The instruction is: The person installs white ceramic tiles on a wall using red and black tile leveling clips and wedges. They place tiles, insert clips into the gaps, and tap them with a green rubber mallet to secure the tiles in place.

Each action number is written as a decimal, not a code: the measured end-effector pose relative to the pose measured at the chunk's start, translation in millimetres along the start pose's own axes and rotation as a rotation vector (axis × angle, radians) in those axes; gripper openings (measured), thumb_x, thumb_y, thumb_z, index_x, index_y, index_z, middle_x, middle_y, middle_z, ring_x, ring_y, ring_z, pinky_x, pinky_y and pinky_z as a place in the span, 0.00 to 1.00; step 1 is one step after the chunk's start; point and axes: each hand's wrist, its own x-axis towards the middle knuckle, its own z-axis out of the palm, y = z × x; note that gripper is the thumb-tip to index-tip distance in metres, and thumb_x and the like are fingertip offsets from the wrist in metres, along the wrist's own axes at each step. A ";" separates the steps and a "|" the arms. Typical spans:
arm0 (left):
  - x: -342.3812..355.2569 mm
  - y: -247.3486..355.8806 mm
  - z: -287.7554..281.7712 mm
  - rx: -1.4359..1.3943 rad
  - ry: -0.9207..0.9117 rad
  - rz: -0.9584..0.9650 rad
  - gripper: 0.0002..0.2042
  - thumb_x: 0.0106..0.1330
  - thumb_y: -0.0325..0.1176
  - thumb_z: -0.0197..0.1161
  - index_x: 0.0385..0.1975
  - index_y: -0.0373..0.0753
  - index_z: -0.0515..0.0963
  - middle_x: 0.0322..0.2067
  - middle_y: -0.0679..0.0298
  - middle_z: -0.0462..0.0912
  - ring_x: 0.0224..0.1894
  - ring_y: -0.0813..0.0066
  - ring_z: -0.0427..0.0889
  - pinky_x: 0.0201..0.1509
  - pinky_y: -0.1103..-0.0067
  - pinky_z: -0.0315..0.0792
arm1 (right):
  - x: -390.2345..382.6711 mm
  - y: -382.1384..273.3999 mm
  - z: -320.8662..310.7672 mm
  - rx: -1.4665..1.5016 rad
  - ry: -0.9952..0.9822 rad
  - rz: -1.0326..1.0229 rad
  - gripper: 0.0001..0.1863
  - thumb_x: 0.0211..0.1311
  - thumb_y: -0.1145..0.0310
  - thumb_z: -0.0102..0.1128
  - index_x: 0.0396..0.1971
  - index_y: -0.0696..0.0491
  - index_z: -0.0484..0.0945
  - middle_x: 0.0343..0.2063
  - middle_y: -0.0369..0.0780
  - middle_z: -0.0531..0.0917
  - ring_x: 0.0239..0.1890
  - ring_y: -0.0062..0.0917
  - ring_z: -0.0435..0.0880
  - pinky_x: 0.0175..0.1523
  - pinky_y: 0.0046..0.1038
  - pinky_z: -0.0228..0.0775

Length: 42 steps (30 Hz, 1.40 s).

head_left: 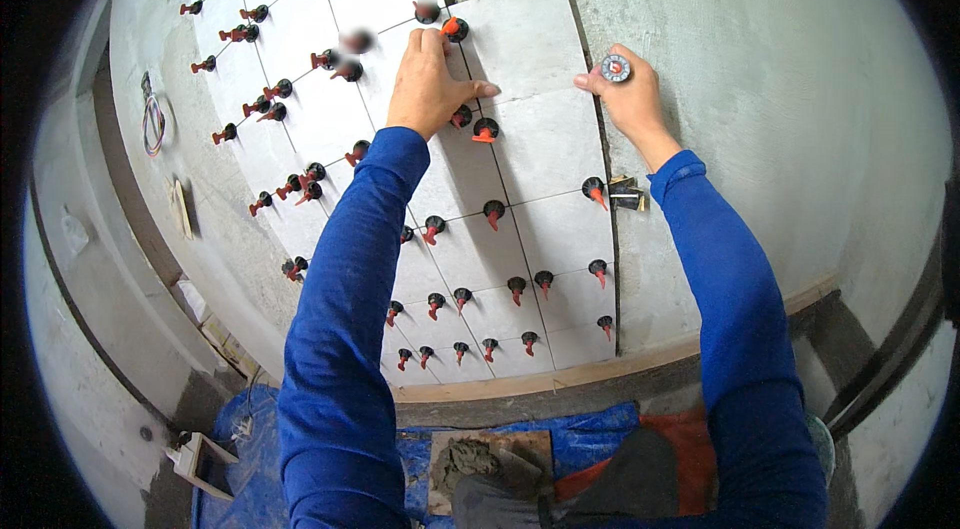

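A light grey tile (pixel 530 41) sits at the upper right end of the tiled wall, between my two hands. My left hand (pixel 425 89) lies over the joint at its left edge, fingers spread and thumb reaching onto the tile. Just above that hand is a black tile-levelling cap with an orange key (pixel 455 29); another cap (pixel 485 131) is below the thumb. My right hand (pixel 637 104) grips a tool whose round grey end with a red centre (pixel 615 68) points at me; the rest of it is hidden. The right thumb is beside the tile's right edge.
Many more red-keyed caps (pixel 493 214) stick out along the joints. Bare plaster (pixel 730 59) continues rightward, with a wall box (pixel 627 194) beside the tiles. Coiled wires (pixel 153 124) hang at left. Below are a wooden strip (pixel 560 384), a mortar board (pixel 540 449) and blue sheeting (pixel 600 427).
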 end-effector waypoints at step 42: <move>6.4 0.6 10.5 0.033 0.131 -0.056 0.40 0.39 0.54 0.86 0.45 0.32 0.74 0.47 0.48 0.80 0.50 0.47 0.84 0.53 0.61 0.80 | -16.7 -87.6 6.9 -0.415 -0.655 0.004 0.55 0.58 0.13 0.34 0.30 0.58 0.85 0.24 0.48 0.84 0.33 0.42 0.88 0.41 0.40 0.79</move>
